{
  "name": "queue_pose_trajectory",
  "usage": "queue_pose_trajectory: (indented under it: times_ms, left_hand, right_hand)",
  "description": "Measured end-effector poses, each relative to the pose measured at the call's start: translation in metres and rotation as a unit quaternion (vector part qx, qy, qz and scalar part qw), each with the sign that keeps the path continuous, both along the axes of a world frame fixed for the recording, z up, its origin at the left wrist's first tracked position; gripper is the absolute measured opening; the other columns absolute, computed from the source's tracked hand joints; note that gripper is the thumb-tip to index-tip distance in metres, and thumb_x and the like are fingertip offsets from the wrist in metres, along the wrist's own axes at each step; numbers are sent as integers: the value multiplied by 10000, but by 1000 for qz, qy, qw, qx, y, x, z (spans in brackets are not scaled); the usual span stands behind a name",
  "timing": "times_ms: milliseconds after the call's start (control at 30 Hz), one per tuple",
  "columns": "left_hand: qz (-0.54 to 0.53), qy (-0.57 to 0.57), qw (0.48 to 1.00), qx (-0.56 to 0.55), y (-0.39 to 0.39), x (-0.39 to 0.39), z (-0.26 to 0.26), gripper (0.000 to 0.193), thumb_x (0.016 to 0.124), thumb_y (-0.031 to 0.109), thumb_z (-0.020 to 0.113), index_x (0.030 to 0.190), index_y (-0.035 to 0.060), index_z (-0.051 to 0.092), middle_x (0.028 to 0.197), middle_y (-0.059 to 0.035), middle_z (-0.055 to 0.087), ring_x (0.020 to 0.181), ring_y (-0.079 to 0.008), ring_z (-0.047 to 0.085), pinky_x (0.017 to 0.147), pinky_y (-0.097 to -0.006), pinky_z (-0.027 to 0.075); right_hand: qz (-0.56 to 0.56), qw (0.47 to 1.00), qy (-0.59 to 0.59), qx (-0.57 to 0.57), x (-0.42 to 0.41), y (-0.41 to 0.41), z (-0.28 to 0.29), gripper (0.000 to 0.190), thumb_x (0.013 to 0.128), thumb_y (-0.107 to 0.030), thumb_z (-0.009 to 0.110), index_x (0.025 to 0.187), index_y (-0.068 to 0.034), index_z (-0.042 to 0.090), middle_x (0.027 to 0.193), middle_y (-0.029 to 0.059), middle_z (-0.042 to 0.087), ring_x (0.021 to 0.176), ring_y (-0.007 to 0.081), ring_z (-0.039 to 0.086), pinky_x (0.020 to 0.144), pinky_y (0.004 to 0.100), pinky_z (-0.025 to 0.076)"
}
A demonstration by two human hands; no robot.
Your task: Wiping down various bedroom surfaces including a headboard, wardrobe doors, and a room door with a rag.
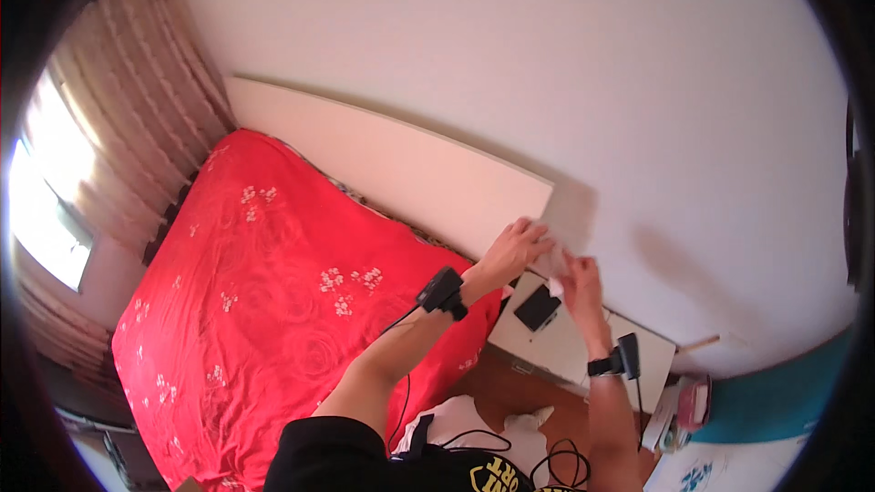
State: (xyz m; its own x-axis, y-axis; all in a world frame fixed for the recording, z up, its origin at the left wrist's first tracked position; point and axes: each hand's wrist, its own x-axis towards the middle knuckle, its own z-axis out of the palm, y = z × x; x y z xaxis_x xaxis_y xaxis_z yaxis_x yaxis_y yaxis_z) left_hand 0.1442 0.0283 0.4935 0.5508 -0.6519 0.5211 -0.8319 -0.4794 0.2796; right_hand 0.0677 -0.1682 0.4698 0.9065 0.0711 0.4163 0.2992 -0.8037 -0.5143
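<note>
Both arms reach out over a white bedside surface [571,338] beside the bed. My left hand [517,251] is raised near the right end of the pale headboard [410,164], with its fingers bent. My right hand [581,287] is close by to the right, its fingertips pinched on a thin, whitish, translucent piece [555,285], perhaps tissue or film. The piece spans the gap between the hands; its upper part is blurred. A dark flat object [536,307] lies on the surface below the hands. A black device is strapped to each wrist.
A bed with a red floral cover [294,301] fills the left. Curtains [137,102] hang by a bright window. The wall rises behind the headboard. A pink item [695,404] and other things stand at the lower right. Black cables hang near my body.
</note>
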Motion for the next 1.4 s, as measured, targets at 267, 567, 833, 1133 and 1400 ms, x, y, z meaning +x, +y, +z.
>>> queue_pose_trajectory:
  times_ms: [267, 567, 833, 1133, 1400]
  left_hand:
    - [185, -24, 981, -62, 11, 106, 17, 527, 743, -61, 533, 1240, 108, 577, 1395, -142, 449, 1149, -384, 466, 969, -434, 433]
    - [235, -7, 968, -85, -8, 85, -5, 571, 724, -69, 541, 1274, 86, 541, 1420, -127, 420, 1197, -383, 431, 961, -451, 438]
    - [345, -44, 938, -9, -47, 72, -6, 486, 766, 41, 564, 1251, 68, 545, 1397, -129, 416, 1141, -361, 460, 898, -430, 456]
    - [323, 132, 936, 52, -101, 6, -26, 421, 744, 66, 593, 1165, 78, 601, 1260, -109, 514, 1108, -322, 478, 935, -414, 408]
    - [265, 128, 946, 133, -71, -38, -68, 444, 719, 73, 654, 1157, 42, 595, 1253, -111, 552, 1185, -244, 473, 987, -390, 349]
  right_hand:
    - [-10, 980, -130, -153, 144, 47, 76, 335, 853, -56, 529, 1175, -89, 613, 1049, 183, 545, 970, 361, 536, 851, 438, 456]
    - [4, 990, -95, -104, 157, 39, 27, 344, 897, -126, 480, 1208, -68, 614, 1060, 191, 531, 981, 366, 531, 845, 429, 453]
    - [19, 989, -44, -141, 158, 14, 28, 370, 881, -79, 505, 1235, -122, 606, 1032, 165, 537, 989, 353, 539, 851, 430, 466]
    - [115, 989, 40, -90, 105, -53, -15, 447, 783, 11, 562, 1203, -128, 623, 972, 204, 553, 920, 366, 550, 831, 443, 464]
    - [260, 957, 101, -81, 83, -62, -23, 435, 728, 34, 574, 1133, -102, 655, 997, 191, 574, 931, 371, 537, 854, 427, 458]
